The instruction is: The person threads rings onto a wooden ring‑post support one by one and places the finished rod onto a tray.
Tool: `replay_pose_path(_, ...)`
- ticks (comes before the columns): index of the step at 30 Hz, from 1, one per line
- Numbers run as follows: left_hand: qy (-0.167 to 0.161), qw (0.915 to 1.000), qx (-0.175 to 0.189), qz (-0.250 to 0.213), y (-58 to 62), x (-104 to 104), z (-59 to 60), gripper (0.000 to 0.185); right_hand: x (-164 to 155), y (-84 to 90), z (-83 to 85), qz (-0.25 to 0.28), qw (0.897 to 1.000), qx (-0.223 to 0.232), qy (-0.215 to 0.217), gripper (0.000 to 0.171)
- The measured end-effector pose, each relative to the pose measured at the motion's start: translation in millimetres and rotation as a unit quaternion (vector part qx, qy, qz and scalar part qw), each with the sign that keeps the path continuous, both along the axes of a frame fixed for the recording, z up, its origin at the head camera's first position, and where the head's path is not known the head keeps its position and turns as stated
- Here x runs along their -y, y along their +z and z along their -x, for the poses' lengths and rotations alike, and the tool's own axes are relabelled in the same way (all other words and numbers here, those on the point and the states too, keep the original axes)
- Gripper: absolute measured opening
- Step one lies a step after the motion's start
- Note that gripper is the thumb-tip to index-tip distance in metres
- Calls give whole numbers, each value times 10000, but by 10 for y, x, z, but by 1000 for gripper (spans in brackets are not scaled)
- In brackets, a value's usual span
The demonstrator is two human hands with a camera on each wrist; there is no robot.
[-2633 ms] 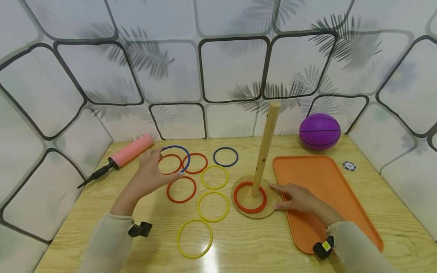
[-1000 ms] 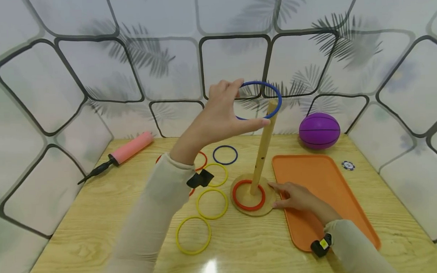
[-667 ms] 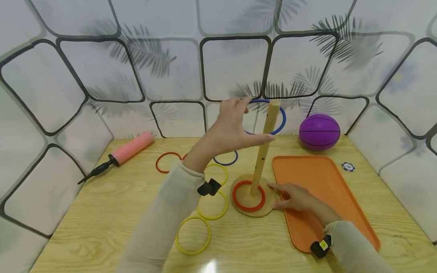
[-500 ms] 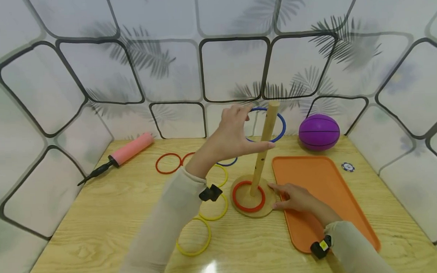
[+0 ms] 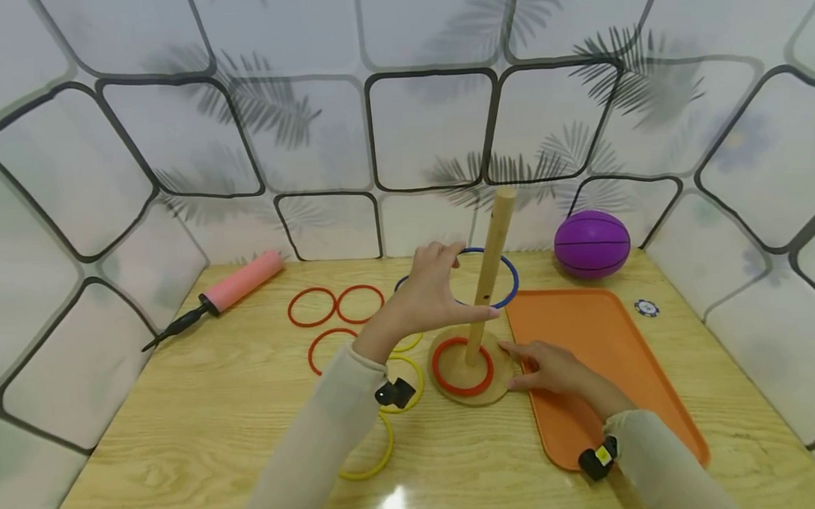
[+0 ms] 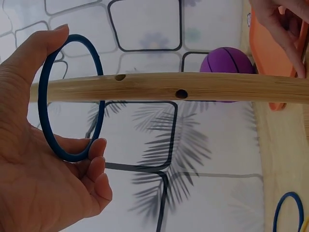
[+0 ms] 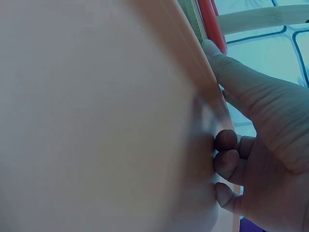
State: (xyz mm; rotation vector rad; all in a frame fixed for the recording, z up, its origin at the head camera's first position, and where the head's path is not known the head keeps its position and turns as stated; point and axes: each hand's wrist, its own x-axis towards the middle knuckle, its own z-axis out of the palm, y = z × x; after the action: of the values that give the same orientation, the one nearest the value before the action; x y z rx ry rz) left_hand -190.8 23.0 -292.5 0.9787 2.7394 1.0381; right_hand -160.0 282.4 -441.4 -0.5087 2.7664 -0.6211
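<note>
Your left hand (image 5: 431,298) pinches the thin blue ring (image 5: 506,279) between thumb and fingers, the ring encircling the smooth wooden peg (image 5: 490,266) about halfway down. Your right hand (image 5: 553,369) rests with fingers extended against the round wooden base (image 5: 502,382), beside the flat orange tray (image 5: 599,338).

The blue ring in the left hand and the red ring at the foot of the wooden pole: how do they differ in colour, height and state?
The blue ring is dark blue; the red ring is red. The blue ring sits partway up the pole, tilted, while the red ring lies flat on the round base. The left hand pinches the blue ring; no hand holds the red ring, though the right hand rests by the base. Both are thin hoops encircling the pole.
</note>
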Motion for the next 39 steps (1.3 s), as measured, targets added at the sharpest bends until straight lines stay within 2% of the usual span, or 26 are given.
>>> replay_pose_path(11,-141,9996,225,-28,-545,44,-17,98,2,-17,13,62,9998,-165,96,74)
replay_pose_path(20,-225,9962,832,-96,-1047,122,10,98,0,-37,7,75,9998,-197,51,73)
replay_pose_path(23,-250,9959,865,-81,-1176,139,29,98,-11,-45,6,81,9996,-255,62,73)
replay_pose_path(26,-243,9963,822,26,-1261,144,39,99,-15,-48,7,41,9995,-280,101,74)
replay_pose_path(34,-164,9956,680,629,-1382,119,54,98,-19,-23,9,98,9993,-339,155,75)
replay_pose_path(39,-118,9944,664,810,-1467,87,56,99,-18,-21,8,119,9993,-336,125,74)
